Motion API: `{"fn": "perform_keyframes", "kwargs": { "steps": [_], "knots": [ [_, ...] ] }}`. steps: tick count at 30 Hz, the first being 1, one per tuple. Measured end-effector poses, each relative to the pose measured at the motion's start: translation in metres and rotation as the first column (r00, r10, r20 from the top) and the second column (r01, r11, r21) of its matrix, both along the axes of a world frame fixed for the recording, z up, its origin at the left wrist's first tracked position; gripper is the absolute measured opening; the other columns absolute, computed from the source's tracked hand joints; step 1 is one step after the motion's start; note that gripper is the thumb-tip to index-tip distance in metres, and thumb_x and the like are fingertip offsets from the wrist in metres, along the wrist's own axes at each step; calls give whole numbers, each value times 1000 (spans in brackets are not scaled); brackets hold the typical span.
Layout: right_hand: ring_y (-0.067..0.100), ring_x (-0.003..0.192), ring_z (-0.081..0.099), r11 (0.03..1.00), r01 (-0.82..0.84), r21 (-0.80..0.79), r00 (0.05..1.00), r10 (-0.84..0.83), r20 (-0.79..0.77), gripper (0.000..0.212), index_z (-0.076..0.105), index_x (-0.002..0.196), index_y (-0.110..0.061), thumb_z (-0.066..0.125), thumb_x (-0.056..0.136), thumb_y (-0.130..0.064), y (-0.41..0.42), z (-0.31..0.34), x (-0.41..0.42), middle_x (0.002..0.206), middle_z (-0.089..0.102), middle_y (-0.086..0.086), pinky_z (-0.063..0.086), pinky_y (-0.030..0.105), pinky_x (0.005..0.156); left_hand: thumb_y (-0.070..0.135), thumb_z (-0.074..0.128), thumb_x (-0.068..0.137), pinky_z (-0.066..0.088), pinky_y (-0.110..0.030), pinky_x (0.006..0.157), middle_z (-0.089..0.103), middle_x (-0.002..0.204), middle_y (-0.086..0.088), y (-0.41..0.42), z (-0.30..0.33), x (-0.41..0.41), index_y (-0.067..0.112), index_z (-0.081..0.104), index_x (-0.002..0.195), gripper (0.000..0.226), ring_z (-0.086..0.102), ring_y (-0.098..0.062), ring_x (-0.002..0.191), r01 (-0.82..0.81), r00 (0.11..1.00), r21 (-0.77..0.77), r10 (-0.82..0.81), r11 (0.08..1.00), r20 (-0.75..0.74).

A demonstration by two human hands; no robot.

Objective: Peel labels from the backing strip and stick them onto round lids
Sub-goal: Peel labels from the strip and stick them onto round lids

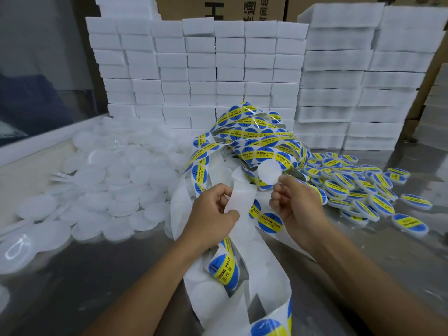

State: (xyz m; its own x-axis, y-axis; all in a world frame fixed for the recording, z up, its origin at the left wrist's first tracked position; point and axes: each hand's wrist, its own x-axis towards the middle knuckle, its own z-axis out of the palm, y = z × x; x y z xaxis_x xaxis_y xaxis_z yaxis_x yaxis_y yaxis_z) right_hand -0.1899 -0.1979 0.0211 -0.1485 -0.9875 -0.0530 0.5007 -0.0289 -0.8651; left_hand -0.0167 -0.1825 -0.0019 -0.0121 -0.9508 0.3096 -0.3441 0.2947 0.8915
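A long white backing strip (242, 200) carrying round blue-and-yellow labels runs in tangled loops from a heap (257, 139) at the table's centre down to the near edge. My left hand (213, 214) pinches the strip between thumb and fingers. To its right, my right hand (294, 202) pinches the lower edge of one peeled round label (268, 172), held up with its white back towards me and free of the strip. Bare white round lids (114, 180) lie piled on the left. Lids with labels stuck on them (358, 187) lie piled on the right.
Stacks of white foam blocks (218, 69) form a wall along the back, with taller stacks (363, 81) at the right. Cardboard boxes (230, 7) stand behind them. A white ledge (48, 139) borders the grey table (97, 275) on the left.
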Motion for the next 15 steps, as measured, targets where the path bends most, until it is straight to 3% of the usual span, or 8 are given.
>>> {"fn": "perform_keyframes", "kwargs": {
  "steps": [2,6,10,12,15],
  "knots": [
    [13,60,68,999,-42,-7,998,42,42,12,68,87,-3,61,94,-9,1,2,-2,73,72,7,54,19,51,1,68,76,51,-17,57,66,68,14,-1,-2,-1,32,57,88,35,62,-2,59,-49,999,-34,48,998,-7],
    [14,75,73,978,-190,-83,982,188,-29,21,79,73,-10,66,89,-9,6,-1,7,89,77,11,58,20,63,8,75,76,44,-8,52,65,67,20,-3,-5,2,34,47,93,42,60,0,56,-128,992,-128,127,983,-13],
    [16,82,73,938,-320,-131,947,320,-20,8,80,77,-11,76,71,-16,11,-10,17,90,76,11,60,30,75,28,77,76,43,-7,54,63,65,11,-2,-2,1,31,59,82,19,60,-1,59,-140,988,-191,151,972,45],
    [17,84,73,930,-352,-106,936,351,-33,15,80,79,-9,78,66,-18,10,-14,19,91,76,12,60,36,79,31,61,77,43,-12,55,64,64,11,-1,5,4,29,63,75,4,60,-3,61,-223,971,-277,238,935,22],
    [19,87,73,929,-366,-52,930,365,-34,20,80,83,-8,79,66,-17,7,-16,17,93,76,15,60,39,79,15,49,74,48,-28,66,67,76,6,-5,16,28,23,64,77,18,61,-15,73,-496,859,-318,511,808,-41]
  ]
}}
